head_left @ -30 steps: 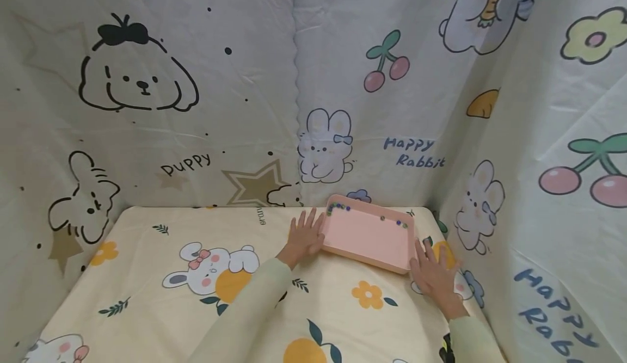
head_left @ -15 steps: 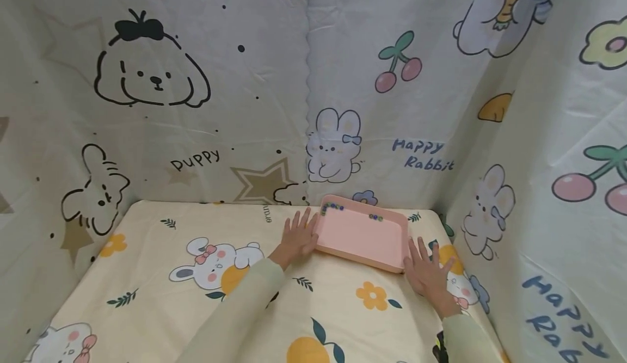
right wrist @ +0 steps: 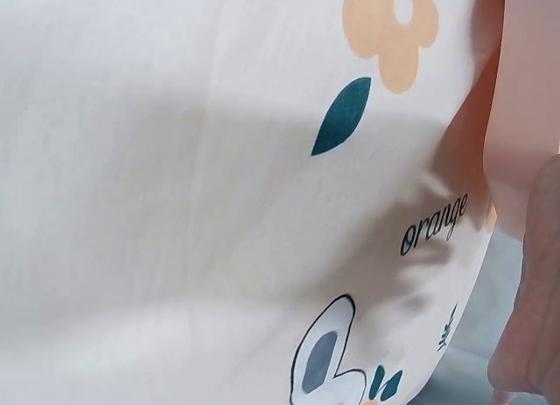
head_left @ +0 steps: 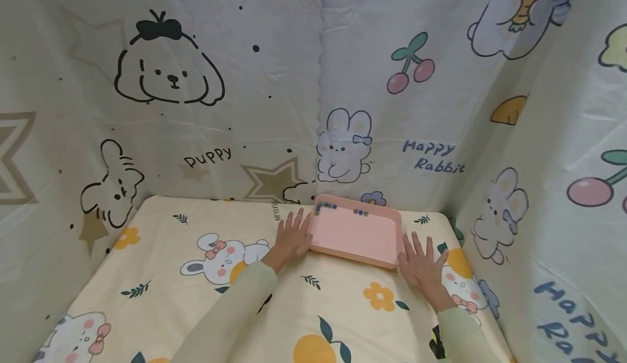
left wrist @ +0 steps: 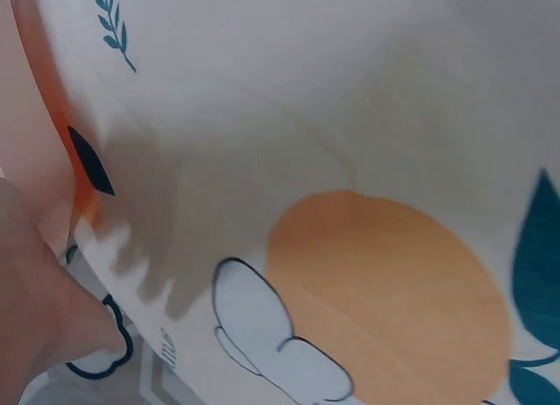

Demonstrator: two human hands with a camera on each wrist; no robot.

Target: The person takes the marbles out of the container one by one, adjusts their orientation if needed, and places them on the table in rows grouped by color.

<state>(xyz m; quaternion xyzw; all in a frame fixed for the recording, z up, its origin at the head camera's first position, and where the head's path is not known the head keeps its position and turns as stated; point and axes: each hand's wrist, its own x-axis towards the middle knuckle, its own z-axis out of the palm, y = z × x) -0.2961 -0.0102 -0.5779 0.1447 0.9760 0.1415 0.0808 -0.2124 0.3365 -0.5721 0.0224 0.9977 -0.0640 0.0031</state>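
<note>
A shallow pink rectangular tray (head_left: 355,235) lies at an angle near the back of the cloth-covered surface. Several small dark, glossy balls that look like marbles (head_left: 327,205) line its back left corner, and a short row of similar balls (head_left: 360,212) sits along the back wall. My left hand (head_left: 292,239) touches the tray's left side with its fingers spread and straight. Against the right front corner rests my right hand (head_left: 422,265), fingers likewise extended. Each wrist view catches part of the tray's side wall (left wrist: 35,134) beside the hand; the fingertips are mostly hidden there.
Pale printed curtains (head_left: 274,107) hang behind the surface and on both sides, close behind the tray. A cream cloth (head_left: 338,297) with rabbit, orange and flower prints covers the surface in front.
The three separate balls have rolled left along the tray's back wall and bunched together. Both hands stay at the tray's sides. The head view has turned slightly left.
</note>
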